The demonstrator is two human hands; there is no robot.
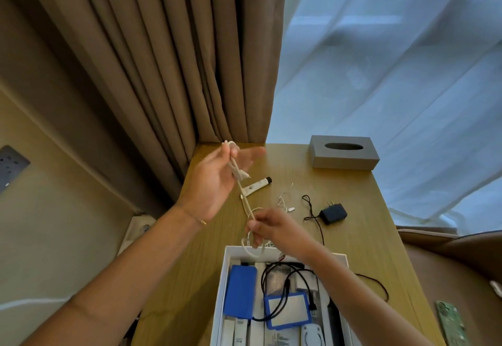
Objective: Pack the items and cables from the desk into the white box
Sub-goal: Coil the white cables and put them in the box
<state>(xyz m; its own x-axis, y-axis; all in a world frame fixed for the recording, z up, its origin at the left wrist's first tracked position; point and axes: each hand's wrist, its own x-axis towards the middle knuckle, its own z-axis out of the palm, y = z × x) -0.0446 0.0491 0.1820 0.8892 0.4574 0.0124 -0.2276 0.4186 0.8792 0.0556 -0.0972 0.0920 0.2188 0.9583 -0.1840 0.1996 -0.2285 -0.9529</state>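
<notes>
**Box half packed, white cable being coiled above it**

We are holding a white cable (pixel 245 201) stretched between our two hands, above the far end of the white box (pixel 220 286). Our left hand (pixel 217 180) is raised, its thumb and forefinger pinching a loop of the cable at the top while the other fingers (pixel 254 152) spread out straight. Our right hand (pixel 267 227) sits lower, its fingers curled round the cable, and the slack below them hangs in loops over the box's far rim.

By our judgement the packing is well along but not finished. Inside the box, below our right fingers, already lie a blue power bank (pixel 240 291), a blue-framed card holder (pixel 288 310), a black cable (pixel 282 280) coiled across them, and several white pieces along the near end that we cannot identify.

Still out on the counter (pixel 361 209), beyond our fingers, are a white tube with a black cap (pixel 258 186), a thin tangle of white wire (pixel 285 200), and to the right of it a black plug adapter (pixel 333 213) with its thin black cord (pixel 312 215) trailing toward the box. Another black cord (pixel 377 286) curls on the counter just right of the box.

A grey tissue box (pixel 343 155) stands at the far edge; we take it as not part of the job. A patterned phone (pixel 449 324) lies at the near right.

So what remains, as we read it: lower this cable in, then gather the tube, the white wire, the adapter and the loose cord.
</notes>
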